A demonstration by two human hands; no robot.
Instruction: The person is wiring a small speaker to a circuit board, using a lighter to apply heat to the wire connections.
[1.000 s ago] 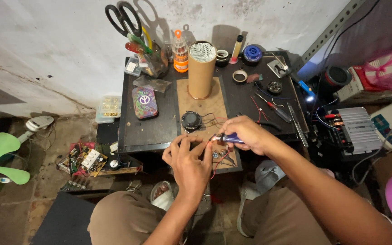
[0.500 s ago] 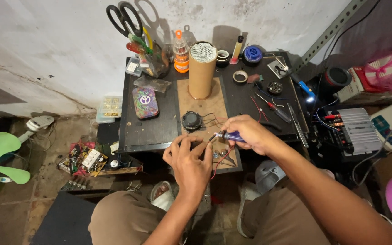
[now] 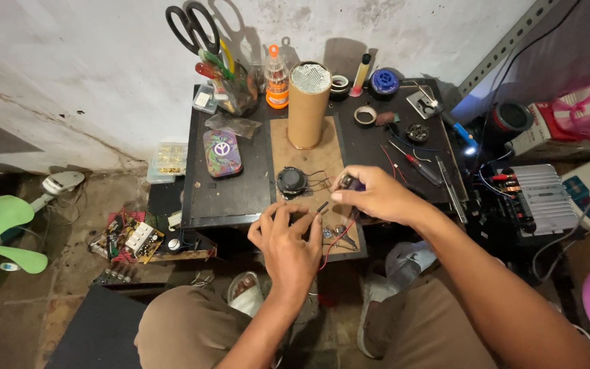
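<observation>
At frame centre, the left hand (image 3: 287, 240) is pinching a thin black wire end (image 3: 322, 205); the right hand (image 3: 377, 195) is clamping a blue-handled tool (image 3: 349, 182). Wire risks slipping free, or snagging the small round speaker (image 3: 291, 182) just above.

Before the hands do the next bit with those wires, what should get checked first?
1. Left hand pinching the thin dark wire piece: ok.
2. Right hand gripping the small purple-handled tool: ok.
3. Red wires free of the fingers: cannot tell, they run under the hands.
4. Round black part lying flat on the brown board: ok.
5. Tall cardboard tube upright, clear of both hands: ok.
</observation>
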